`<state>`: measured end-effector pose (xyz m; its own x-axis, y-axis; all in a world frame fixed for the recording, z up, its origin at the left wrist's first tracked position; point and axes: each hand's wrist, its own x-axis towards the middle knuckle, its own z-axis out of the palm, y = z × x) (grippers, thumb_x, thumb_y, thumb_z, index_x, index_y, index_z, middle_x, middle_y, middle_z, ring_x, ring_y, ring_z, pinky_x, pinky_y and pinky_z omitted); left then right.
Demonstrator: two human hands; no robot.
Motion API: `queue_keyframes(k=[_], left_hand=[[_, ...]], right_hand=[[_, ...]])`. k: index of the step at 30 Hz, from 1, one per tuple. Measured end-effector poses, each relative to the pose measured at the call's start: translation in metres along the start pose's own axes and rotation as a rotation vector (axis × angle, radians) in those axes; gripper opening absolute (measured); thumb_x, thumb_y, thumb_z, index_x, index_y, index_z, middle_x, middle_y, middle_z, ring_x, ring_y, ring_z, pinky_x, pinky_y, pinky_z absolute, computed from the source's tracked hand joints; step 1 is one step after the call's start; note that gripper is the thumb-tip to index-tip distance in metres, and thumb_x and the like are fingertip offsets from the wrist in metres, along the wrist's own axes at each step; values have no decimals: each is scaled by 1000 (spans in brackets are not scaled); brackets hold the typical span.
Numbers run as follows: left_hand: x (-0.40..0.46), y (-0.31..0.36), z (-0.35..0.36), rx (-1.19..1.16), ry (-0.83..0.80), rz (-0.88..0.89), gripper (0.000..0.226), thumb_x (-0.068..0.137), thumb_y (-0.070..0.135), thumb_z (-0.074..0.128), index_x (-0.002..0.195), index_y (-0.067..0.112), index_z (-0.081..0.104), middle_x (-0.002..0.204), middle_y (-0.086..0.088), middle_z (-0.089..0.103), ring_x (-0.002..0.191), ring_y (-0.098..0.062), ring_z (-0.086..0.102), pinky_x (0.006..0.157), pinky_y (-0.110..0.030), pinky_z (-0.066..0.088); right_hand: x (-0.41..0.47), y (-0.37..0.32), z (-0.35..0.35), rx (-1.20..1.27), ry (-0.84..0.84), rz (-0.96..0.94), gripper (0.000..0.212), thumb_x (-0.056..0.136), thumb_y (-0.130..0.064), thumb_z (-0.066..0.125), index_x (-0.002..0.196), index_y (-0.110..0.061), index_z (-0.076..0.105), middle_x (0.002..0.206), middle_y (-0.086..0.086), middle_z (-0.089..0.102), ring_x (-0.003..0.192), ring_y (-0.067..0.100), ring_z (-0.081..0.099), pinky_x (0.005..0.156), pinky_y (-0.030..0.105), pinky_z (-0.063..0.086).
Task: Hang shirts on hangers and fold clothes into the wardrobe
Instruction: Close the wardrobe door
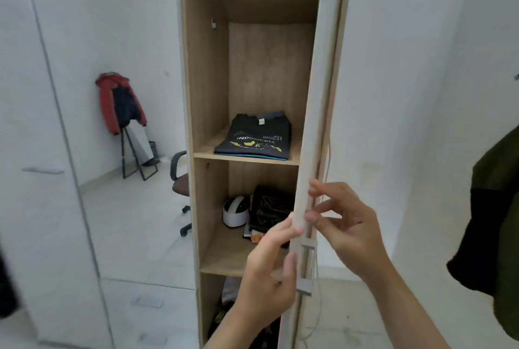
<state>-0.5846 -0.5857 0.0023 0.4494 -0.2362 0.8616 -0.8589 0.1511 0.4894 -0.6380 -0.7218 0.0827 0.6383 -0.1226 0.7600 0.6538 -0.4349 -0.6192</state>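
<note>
A tall wooden wardrobe (207,73) stands open in front of me. Its white door (317,113) is seen edge-on at the right. My left hand (269,273) grips the door's edge near the handle (307,267). My right hand (345,225) touches the door's edge from the right side, fingers pinched against it. A folded dark T-shirt with yellow print (254,138) lies on the middle shelf over a blue garment. Dark folded items (269,208) and a white round object (236,211) sit on the shelf below. More clothes (230,292) fill the bottom compartment.
A white closed wardrobe (42,169) stands at the left. A red and dark jacket (118,101) hangs on a black stand by the far wall, with an office chair (179,180) near it. A dark green garment (494,219) hangs at the right edge.
</note>
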Motion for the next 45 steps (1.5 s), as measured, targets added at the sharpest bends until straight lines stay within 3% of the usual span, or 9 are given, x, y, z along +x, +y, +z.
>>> queue_keyframes(k=[6,11,16,20,25,28,32,37,45], left_hand=[[4,-26,-69,183,102,-117,49,88,3,60,126,31,47,105,15,66,89,-13,69,65,-40,60],[22,-61,-116,402,128,-103,53,89,9,56,133,37,44,102,22,60,78,-10,64,63,-32,58],[44,-117,-160,403,152,-181,53,91,12,51,135,40,41,124,19,59,86,-14,67,69,-36,59],[71,-171,-195,440,144,-209,60,90,12,52,135,49,38,115,28,59,92,-17,66,75,-36,58],[116,-232,-236,592,63,-162,78,83,2,66,132,53,33,149,-7,35,127,12,36,84,4,35],[141,-272,-255,723,-70,-211,92,76,15,76,137,58,22,156,-9,16,140,-21,29,99,-18,41],[167,-311,-259,964,-200,-336,103,74,35,76,136,63,-1,158,-8,-14,146,-28,-7,107,-65,25],[181,-348,-253,1011,-234,-360,112,77,34,72,127,67,-22,149,-6,-39,136,-28,-36,105,-70,16],[186,-375,-236,1099,-185,-407,113,81,31,68,127,59,-32,148,-19,-35,130,-31,-46,105,-66,20]], right_hand=[[45,32,66,-152,-193,-111,57,82,-15,72,125,-48,53,113,-16,45,110,10,50,89,18,49],[83,68,112,-251,-223,-220,66,79,-13,75,131,-43,48,120,-8,38,114,5,41,103,25,41],[104,113,159,-482,-214,-323,74,74,-30,74,140,-35,41,145,0,32,130,17,34,103,45,40],[121,149,198,-673,-364,-292,93,74,-51,69,149,-41,15,161,1,-3,148,23,2,108,63,24],[153,177,233,-871,-553,-61,118,69,-53,73,143,-48,-18,146,-9,-45,135,13,-41,109,64,-6],[175,193,252,-1002,-583,51,129,64,-57,75,139,-46,-29,140,-8,-52,130,15,-48,107,66,-6],[201,220,271,-1115,-577,153,131,66,-55,75,138,-43,-33,138,-6,-55,129,17,-49,105,71,1],[218,247,283,-1201,-523,211,135,65,-48,79,136,-44,-36,138,-5,-55,126,16,-52,103,73,6],[227,261,291,-1200,-479,240,134,63,-47,80,138,-47,-30,140,-9,-52,129,14,-49,103,74,4]])
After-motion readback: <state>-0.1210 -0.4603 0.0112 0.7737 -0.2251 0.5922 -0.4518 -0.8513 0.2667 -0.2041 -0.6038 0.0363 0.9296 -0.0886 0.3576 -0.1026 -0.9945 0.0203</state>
